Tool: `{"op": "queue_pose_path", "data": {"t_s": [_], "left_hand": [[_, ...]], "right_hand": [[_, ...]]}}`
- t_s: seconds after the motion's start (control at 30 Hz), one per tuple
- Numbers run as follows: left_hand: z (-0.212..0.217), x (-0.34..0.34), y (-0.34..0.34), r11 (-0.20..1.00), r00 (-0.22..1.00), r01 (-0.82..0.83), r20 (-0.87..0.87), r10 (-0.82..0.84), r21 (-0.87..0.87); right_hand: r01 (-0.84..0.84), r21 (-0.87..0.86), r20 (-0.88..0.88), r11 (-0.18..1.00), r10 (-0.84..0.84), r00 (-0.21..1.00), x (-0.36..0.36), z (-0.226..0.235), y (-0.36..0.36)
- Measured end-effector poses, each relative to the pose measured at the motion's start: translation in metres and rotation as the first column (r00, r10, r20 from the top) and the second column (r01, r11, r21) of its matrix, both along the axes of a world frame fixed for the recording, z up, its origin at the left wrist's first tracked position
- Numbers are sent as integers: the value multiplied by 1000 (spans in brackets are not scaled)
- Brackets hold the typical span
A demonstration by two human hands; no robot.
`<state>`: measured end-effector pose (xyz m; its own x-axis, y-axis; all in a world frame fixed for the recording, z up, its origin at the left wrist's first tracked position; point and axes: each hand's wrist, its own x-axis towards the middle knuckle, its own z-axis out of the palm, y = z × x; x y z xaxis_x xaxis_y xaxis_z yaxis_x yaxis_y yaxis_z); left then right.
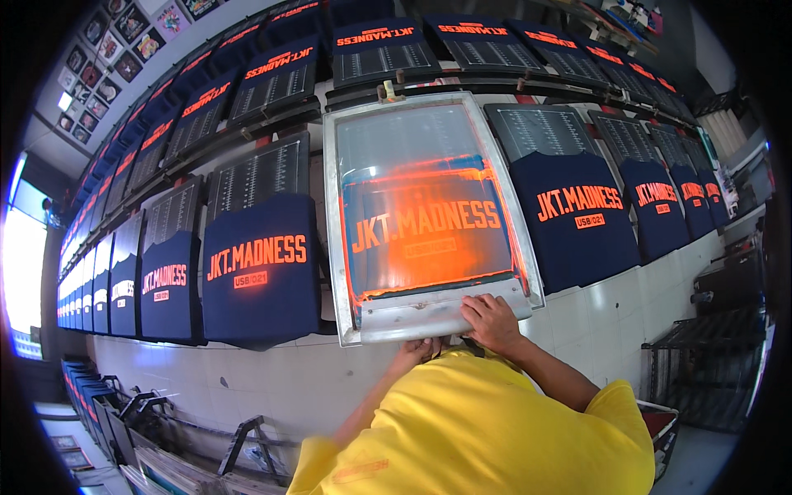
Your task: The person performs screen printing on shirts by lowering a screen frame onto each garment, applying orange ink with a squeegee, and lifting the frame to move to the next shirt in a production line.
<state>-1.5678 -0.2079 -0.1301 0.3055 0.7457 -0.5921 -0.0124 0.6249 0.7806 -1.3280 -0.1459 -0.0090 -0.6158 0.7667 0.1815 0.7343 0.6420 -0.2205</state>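
A screen printing frame (332,206) with a pale metal rim lies in front of me over a dark board. Orange ink covers the lower half of its mesh, and block lettering shows through. Across the near end rests a wide metal squeegee (412,313). My right hand (493,322) is closed over the squeegee's right part, fingers bent on top. Below the near edge, my left hand (415,355) is curled, its fingertips partly hidden under the metal; what it grips cannot be made out.
Navy shirts with orange lettering lie on boards to the left (260,289) and right (573,239). More printed shirts line a row behind (384,37). Black metal racks stand at lower left (239,445) and right (701,363). Framed pictures (107,49) hang at upper left.
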Motion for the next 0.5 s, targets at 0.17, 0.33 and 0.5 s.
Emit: {"op": "queue_pose_path", "data": {"t_s": [0.17, 0.33, 0.5], "left_hand": [[41, -3, 8, 975, 984, 131, -141, -106, 178], [55, -16, 3, 956, 937, 285, -231, -263, 68], [150, -74, 8, 941, 899, 337, -301, -317, 15]], "right_hand": [[9, 0, -41, 1000, -9, 999, 1, -13, -6], [11, -26, -142, 1000, -15, 990, 5, -1, -4], [382, 92, -386, 919, -321, 865, 60, -12, 28]]}}
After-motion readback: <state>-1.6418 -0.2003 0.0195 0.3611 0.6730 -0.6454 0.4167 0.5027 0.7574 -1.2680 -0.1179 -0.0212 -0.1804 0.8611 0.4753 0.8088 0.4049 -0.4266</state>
